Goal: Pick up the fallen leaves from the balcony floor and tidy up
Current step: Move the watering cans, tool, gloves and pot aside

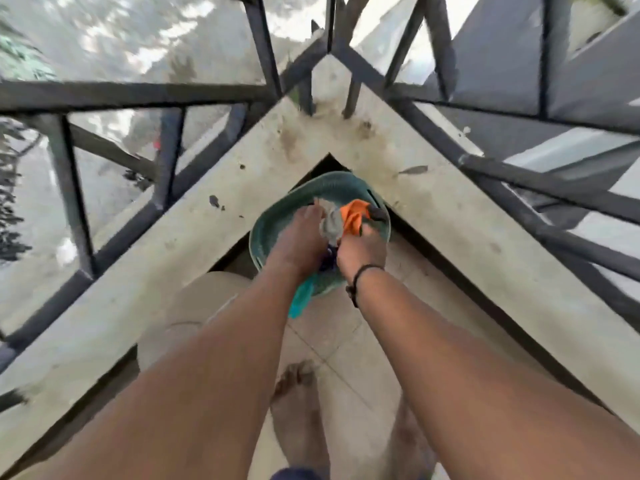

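A green plastic bin stands in the balcony corner under the concrete ledge. Both my hands reach into its mouth. My left hand grips a grey crumpled piece. My right hand, with a dark band on the wrist, holds an orange scrap beside it. Something dark purple shows between the hands, and a teal piece hangs over the bin's near rim. One thin dry leaf lies on the ledge to the right of the bin.
The pale concrete ledge forms a V around the corner, with small dark debris on its left arm. A dark metal railing rises from it. My bare feet stand on the tiled floor. A beige round object sits left of the bin.
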